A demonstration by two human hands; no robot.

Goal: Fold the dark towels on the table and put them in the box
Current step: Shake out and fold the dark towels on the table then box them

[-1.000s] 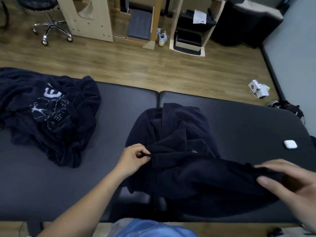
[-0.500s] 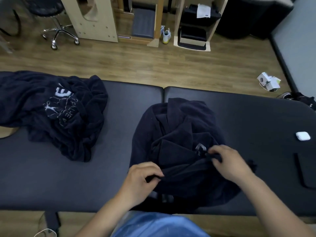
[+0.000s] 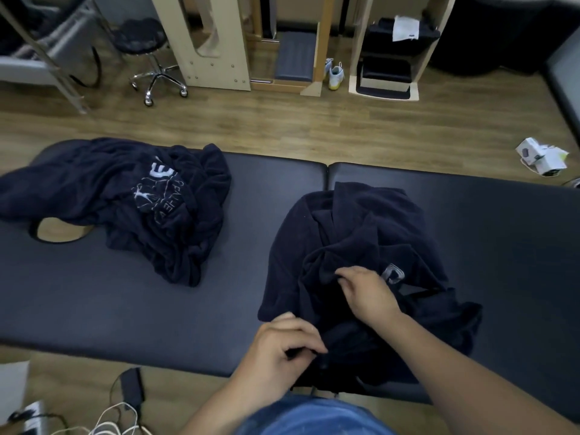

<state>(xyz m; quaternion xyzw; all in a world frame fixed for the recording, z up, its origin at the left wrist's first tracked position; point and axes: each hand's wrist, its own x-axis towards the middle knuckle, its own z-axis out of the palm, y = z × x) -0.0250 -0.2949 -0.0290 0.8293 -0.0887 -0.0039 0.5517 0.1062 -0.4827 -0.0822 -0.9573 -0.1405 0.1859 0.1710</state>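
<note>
A dark navy towel [image 3: 361, 233] lies bunched on the black padded table [image 3: 125, 309], right of its middle seam. My left hand [image 3: 285, 343] pinches the towel's near edge at the table's front. My right hand [image 3: 365, 293] grips a fold in the middle of the same towel, beside a small grey logo. A second dark towel [image 3: 131, 199] with white lettering lies crumpled at the table's left end. No box is in view.
The table's face hole [image 3: 59, 230] shows at the left, partly under the second towel. On the wooden floor lie cables and a charger [image 3: 131, 384] near me, and a small white box [image 3: 543, 155] at far right. A stool [image 3: 147, 45] and wooden shelves [image 3: 392, 48] stand beyond.
My right hand moved from the towel's far right end inward to its middle and took a fold there. My left hand drew the near edge towards me. The camera tilted left.
</note>
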